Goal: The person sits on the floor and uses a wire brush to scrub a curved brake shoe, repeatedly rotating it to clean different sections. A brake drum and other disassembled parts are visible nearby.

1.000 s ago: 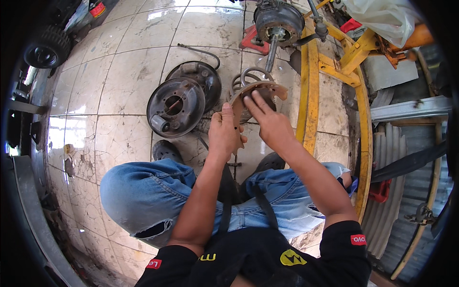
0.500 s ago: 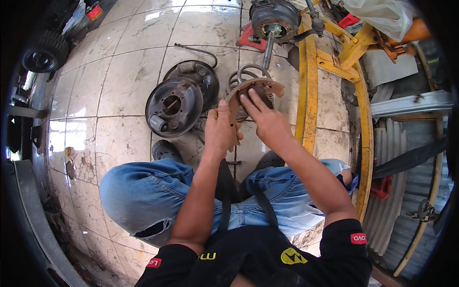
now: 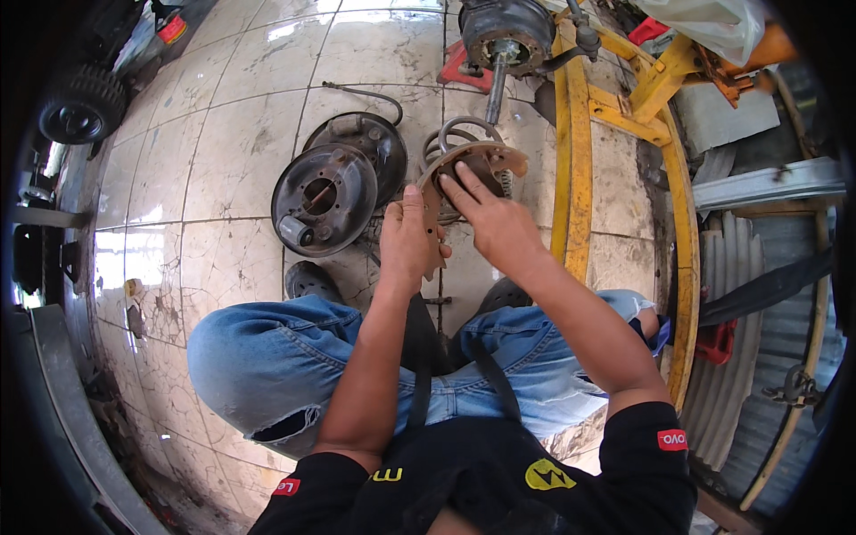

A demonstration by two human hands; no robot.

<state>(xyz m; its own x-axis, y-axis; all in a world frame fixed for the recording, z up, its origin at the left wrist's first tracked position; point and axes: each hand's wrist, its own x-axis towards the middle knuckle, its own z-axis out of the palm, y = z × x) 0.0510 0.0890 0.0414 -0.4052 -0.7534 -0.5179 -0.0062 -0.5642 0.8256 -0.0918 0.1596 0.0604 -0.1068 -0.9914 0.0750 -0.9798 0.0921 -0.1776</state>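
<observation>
My left hand [image 3: 406, 245] gripped the rusty curved metal brake shoe [image 3: 464, 169] from below; my right hand [image 3: 495, 218] lay open-fingered on its arc.

Vehicle repair workshop, stained tiled floor [image 3: 223, 152], rusty brake drums [image 3: 319, 198] lying left of centre, wheel hub on an axle [image 3: 504, 31] at far centre, yellow steel frame [image 3: 571, 160] right, small tyre [image 3: 82, 114] far left
</observation>
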